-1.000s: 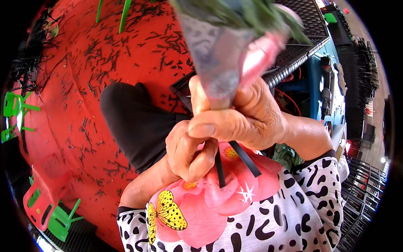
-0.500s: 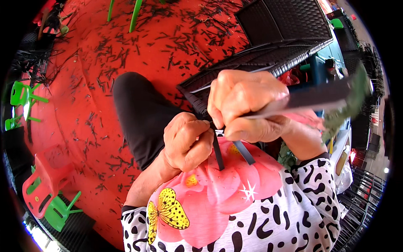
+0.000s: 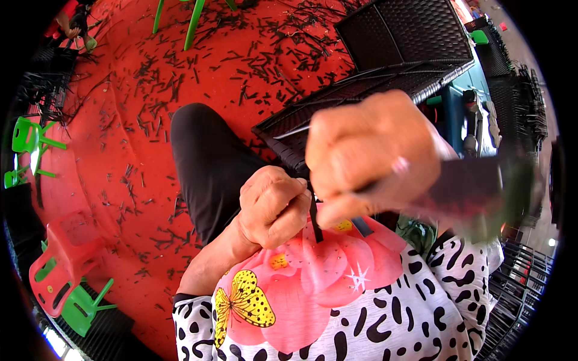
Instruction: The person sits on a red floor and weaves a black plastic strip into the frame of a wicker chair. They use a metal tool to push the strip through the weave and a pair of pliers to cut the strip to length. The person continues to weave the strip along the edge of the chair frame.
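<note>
My left hand [image 3: 274, 207] is closed, thumb and fingers pinching a flat black weaving strip [image 3: 315, 221] whose end hangs down over my shirt. Close beside it, my right hand [image 3: 370, 150] is a fist, smeared by motion. It grips a dark, flat, blade-like piece [image 3: 463, 183] that sticks out to the right, its far end blurred and greenish. Beyond the hands stands a black woven wicker piece of furniture [image 3: 415, 36], its nearer edge reaching my fists. A thin shiny rod [image 3: 292, 132] shows left of my right fist; whether I hold it is unclear.
The red floor covering [image 3: 126, 198] is strewn with short black strip scraps [image 3: 265, 66]. Red and green plastic chairs [image 3: 66, 259] stand at the left, with green chair legs [image 3: 194, 24] at the top. Dark racks [image 3: 524, 289] line the right. Another person's hand [image 3: 72, 33] shows far left.
My right hand has come up nearer the camera, and the dark flat piece in it has swung lower. The left hand has barely shifted and keeps its pinch.
</note>
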`<state>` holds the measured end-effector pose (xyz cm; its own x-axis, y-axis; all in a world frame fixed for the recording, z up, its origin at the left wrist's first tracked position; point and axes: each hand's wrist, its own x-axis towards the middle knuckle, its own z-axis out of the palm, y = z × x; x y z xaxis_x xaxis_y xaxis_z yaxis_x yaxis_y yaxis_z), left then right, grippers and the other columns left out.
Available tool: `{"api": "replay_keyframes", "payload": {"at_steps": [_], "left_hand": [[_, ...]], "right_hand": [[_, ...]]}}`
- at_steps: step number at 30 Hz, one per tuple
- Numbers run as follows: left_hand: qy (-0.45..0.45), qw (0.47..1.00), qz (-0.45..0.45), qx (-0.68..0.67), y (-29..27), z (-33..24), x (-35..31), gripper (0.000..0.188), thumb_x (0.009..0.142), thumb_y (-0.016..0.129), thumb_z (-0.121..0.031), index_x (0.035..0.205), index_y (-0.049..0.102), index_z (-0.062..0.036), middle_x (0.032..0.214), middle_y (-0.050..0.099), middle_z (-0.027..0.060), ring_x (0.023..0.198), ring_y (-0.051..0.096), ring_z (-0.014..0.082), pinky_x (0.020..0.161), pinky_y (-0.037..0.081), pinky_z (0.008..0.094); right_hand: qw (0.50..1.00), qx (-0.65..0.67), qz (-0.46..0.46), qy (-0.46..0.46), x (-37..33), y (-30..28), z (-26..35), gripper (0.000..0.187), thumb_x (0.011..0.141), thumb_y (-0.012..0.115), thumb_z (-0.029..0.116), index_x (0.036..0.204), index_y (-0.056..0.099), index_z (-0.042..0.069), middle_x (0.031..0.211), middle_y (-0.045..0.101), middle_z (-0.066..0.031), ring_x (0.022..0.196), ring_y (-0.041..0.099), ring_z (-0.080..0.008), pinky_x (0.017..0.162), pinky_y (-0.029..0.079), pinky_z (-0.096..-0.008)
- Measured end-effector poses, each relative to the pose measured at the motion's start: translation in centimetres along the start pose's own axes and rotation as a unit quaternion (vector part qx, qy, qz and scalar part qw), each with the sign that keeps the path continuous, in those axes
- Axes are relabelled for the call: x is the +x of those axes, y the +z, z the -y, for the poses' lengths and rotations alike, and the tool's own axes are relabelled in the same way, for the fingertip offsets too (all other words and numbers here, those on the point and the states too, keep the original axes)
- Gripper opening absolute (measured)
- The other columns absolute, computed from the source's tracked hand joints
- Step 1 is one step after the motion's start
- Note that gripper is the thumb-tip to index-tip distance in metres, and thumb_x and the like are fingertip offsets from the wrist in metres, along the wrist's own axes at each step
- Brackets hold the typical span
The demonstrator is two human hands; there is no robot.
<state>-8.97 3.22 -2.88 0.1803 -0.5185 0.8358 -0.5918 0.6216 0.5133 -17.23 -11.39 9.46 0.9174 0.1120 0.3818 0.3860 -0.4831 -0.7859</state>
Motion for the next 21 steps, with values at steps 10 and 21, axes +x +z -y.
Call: {"api": "replay_keyframes", "payload": {"at_steps": [10,21], "left_hand": [[0.090,0.996,-0.010,0.021,-0.6,1.0,0.5,0.027,0.054,0.065,0.012,0.076,0.055,0.0016,0.084,0.056,0.0148,0.055,0.050,0.0205,0.047,0.044,0.0321],[0.099,0.995,0.013,-0.030,-0.8,0.8,1.7,0.018,0.050,0.064,0.005,0.065,0.053,0.0014,0.076,0.051,0.0116,0.057,0.050,0.0195,0.044,0.042,0.0290]], "right_hand": [[0.999,-0.033,-0.006,-0.012,-1.8,-0.8,2.3,0.023,0.070,0.077,0.016,0.076,0.061,0.000,0.068,0.056,-0.0084,0.042,0.049,-0.0153,0.035,0.035,-0.0258],[0.999,-0.027,-0.022,0.033,-0.4,-1.1,2.6,0.023,0.067,0.079,0.012,0.075,0.062,0.000,0.067,0.057,-0.0105,0.047,0.054,-0.0179,0.039,0.040,-0.0267]]}}
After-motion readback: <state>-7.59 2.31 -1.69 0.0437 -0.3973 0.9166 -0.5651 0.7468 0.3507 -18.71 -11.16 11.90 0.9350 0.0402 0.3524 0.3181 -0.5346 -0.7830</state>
